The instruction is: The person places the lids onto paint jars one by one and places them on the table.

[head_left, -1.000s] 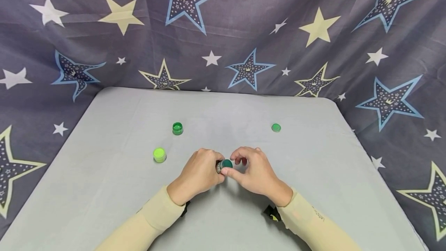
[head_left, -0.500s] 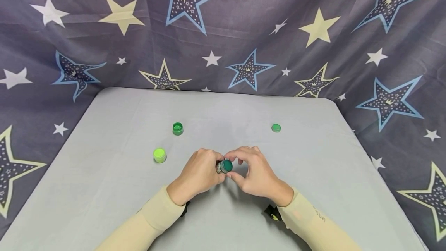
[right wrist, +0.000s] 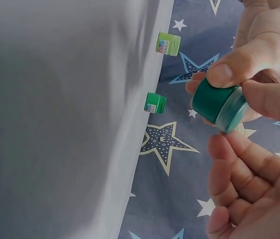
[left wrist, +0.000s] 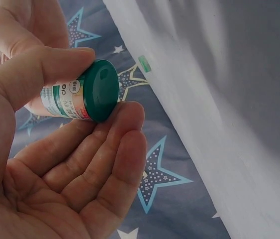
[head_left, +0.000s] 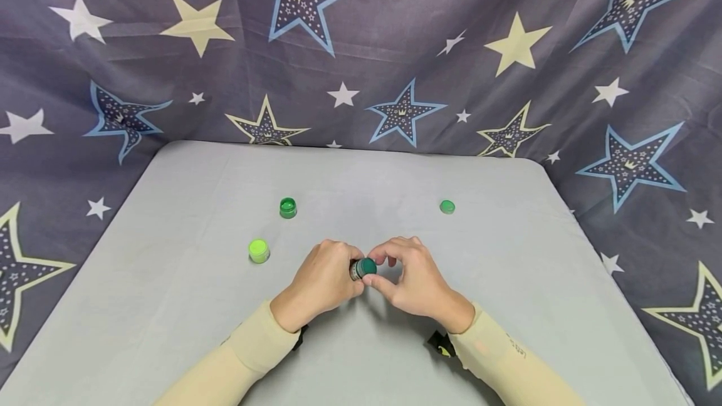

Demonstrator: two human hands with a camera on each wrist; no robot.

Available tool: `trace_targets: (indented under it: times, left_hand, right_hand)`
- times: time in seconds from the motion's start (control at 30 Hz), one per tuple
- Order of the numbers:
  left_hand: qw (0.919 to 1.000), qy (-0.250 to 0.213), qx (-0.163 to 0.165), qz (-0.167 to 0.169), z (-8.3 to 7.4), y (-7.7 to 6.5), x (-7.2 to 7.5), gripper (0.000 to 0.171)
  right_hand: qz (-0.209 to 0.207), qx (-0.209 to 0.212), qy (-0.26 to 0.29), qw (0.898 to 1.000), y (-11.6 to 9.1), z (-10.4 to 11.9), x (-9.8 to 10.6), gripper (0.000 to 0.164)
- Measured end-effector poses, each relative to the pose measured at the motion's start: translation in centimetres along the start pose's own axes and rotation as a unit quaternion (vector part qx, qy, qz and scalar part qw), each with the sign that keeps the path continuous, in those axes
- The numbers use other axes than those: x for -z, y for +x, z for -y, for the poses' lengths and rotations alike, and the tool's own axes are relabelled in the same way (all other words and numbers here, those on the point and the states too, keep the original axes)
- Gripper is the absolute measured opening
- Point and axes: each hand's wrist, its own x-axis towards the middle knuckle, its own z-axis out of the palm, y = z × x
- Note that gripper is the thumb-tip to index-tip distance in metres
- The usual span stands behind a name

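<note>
A small paint jar [head_left: 363,268] with a dark green end and a printed label is held between both hands above the table. My left hand [head_left: 321,277] grips its body from the left. From the right, my right hand [head_left: 417,281] pinches near the other end with thumb and forefinger. In the left wrist view the jar [left wrist: 100,92] shows its glossy green end and lettering. The right wrist view shows the jar [right wrist: 214,102] tilted, with a translucent band [right wrist: 233,112] at one end and fingertips on both sides.
A light green jar [head_left: 259,251] stands on the table [head_left: 225,343] to the left, with an uncovered green jar [head_left: 287,208] behind it. Farther right lies a flat green lid [head_left: 447,207]. Star-patterned cloth [head_left: 361,49] hangs along the table's back and sides.
The fingers of my right hand have shifted about the jar's end, moving left off the near front and then back slightly right. My left hand stays in place.
</note>
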Motion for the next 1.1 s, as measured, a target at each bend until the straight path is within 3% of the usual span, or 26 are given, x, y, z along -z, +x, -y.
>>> trace_targets:
  times: [0.7,0.97,1.1]
  left_hand:
    - [0.9999,0.007,0.008,0.003,-0.16,0.07,0.07,0.028]
    - [1.0000,0.001,0.005,0.000,-0.13,0.02,0.06,0.024]
    - [0.9999,-0.006,0.008,-0.001,-0.18,-0.02,0.05,0.020]
  right_hand:
    - [-0.010,-0.047,-0.021,0.999,0.04,-0.02,-0.34,0.025]
    - [0.000,-0.007,-0.004,1.000,0.00,-0.08,0.03,0.038]
    - [0.011,0.005,0.006,1.000,0.02,-0.05,0.03,0.035]
